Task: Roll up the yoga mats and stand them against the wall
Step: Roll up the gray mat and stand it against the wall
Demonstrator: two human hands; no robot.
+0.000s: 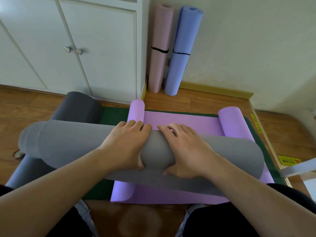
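We grip the grey roll (pixel 68 142) mid-length, left hand (pixel 126 144) and right hand (pixel 186 147) curled round it to keep it tight; it lies across the purple mat (pixel 179 120), near the wall.

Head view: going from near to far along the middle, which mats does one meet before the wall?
Grey rolled mat under both hands, purple mat lying flat, then pink rolled mat and blue rolled mat standing at the wall.
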